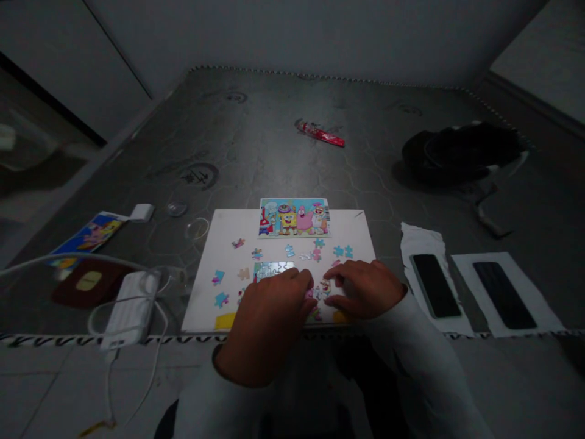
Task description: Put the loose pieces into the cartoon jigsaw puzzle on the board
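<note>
Puzzle pieces (326,289) in narrow gap between hands (275,310), near board (197,312) front edge.

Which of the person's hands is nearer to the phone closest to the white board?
Right. The right hand is over the board, left of the phone and apart from it; the left hand is farther left.

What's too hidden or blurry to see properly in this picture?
All in the head view:
- Part of the joined puzzle: covered by the left hand.
- Writing on the red item: too small and dim.
- What the black item is: too dark to tell.
- Where the white cable goes: cut off by the left edge.
</note>
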`<state>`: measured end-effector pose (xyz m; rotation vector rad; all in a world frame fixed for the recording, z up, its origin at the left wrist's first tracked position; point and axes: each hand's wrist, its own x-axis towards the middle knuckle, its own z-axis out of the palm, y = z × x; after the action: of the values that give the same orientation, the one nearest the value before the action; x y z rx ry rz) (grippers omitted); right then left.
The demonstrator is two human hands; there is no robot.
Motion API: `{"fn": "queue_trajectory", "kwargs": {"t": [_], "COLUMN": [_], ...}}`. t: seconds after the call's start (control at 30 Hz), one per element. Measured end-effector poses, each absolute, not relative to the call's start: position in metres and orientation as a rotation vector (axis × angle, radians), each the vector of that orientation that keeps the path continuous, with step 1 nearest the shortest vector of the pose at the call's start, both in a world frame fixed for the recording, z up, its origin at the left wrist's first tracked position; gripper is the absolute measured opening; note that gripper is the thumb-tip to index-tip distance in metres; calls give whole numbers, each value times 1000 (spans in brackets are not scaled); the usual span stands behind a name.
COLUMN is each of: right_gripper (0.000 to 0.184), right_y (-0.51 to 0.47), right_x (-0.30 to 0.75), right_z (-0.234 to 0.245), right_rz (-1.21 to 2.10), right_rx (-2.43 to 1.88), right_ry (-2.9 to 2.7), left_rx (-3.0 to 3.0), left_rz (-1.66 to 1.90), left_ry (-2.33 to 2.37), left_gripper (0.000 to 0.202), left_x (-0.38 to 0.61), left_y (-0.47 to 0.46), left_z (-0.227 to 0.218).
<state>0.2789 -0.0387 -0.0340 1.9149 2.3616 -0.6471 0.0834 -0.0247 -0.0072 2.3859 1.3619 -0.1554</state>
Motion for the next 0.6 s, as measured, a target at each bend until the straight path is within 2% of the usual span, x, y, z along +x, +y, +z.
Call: {"fn": "queue_trajectory", "kwargs": {"t": [0.6], "right_gripper": [36], "right_y": [-39], "right_x": [284], "right_z": [-36], "right_rz": [-605], "right_rx": [1886], "right_ry": [2452], "left_rx": [2388], "left_rz": [-99], "left_ry": [1310], "left_gripper": [15], "left_x": [89], "left_y": [-27], "left_z": [-21]}}
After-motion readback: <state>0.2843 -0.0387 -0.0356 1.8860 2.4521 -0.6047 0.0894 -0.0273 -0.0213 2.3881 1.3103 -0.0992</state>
